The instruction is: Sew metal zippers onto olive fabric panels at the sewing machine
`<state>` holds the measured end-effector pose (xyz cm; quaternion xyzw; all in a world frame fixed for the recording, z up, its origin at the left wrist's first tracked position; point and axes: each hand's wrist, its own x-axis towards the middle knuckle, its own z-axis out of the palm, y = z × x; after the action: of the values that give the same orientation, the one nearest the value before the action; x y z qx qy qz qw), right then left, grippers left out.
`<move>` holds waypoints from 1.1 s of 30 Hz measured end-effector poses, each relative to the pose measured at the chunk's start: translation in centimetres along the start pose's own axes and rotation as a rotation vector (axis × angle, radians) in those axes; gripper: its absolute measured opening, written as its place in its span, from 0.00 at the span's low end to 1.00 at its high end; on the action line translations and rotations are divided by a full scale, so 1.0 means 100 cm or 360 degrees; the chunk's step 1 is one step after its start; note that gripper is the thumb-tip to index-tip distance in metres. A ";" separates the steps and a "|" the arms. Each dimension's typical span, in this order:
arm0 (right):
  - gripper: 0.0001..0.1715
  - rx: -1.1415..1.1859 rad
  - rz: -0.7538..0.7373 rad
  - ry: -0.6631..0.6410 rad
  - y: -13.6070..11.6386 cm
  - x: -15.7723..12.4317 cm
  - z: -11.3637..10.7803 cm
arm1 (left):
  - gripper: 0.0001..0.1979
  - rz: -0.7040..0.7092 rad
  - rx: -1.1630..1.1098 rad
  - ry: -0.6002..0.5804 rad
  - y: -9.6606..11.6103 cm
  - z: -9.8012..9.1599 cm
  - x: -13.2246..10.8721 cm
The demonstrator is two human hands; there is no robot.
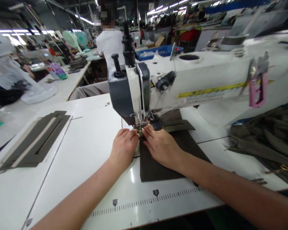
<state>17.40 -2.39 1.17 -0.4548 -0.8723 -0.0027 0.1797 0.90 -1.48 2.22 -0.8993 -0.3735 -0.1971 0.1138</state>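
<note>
A dark olive fabric piece [163,159] lies flat on the white table under the sewing machine [132,86]. My right hand [162,145] rests on this piece, its fingers bent together close to the presser foot [140,125]. Just left of the foot is my left hand [125,145], with its fingers curled and pressed together at the fabric's edge. The fingertips of both hands nearly meet in front of the needle area, and what they pinch there is too small to make out. A narrow strip with a zipper-like slot [180,125] extends right behind my right hand.
Flat cut pieces [36,140] are stacked at the left. Bunched olive fabric [266,137] lies at the right. Pink-handled snippers [258,89] hang on the machine arm. Behind are a blue crate [158,51], a white fan [38,91] and a person in white [110,46].
</note>
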 end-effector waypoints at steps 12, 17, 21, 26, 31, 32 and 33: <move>0.17 0.0009 -0.0038 0.0192 0.002 0.002 0.006 | 0.09 -0.0080 -0.0023 0.0026 -0.002 0.004 -0.001; 0.17 0.0021 -0.0071 0.0202 0.004 0.004 0.008 | 0.09 -0.0090 -0.0011 0.0052 -0.005 0.007 0.000; 0.17 0.0005 -0.0072 0.0228 0.003 0.005 0.007 | 0.09 -0.0093 -0.0022 0.0016 -0.006 0.008 -0.001; 0.17 0.0026 -0.0067 0.0227 0.002 0.005 0.009 | 0.07 -0.0101 -0.0015 0.0009 -0.007 0.008 -0.002; 0.17 0.0080 -0.0071 0.0192 0.003 0.009 0.008 | 0.04 -0.0102 -0.0049 -0.0005 -0.008 0.007 -0.001; 0.16 0.0095 -0.0087 0.0161 0.006 0.011 0.004 | 0.04 -0.0104 -0.0058 -0.0008 -0.009 0.007 -0.001; 0.16 0.0095 -0.0101 0.0117 0.010 0.012 0.000 | 0.04 -0.0106 -0.0067 -0.0011 -0.010 0.006 0.000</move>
<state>17.53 -0.87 1.37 -0.4209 -0.8788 0.0011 0.2249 0.38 -0.58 1.69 -0.8892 -0.3994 -0.2055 0.0870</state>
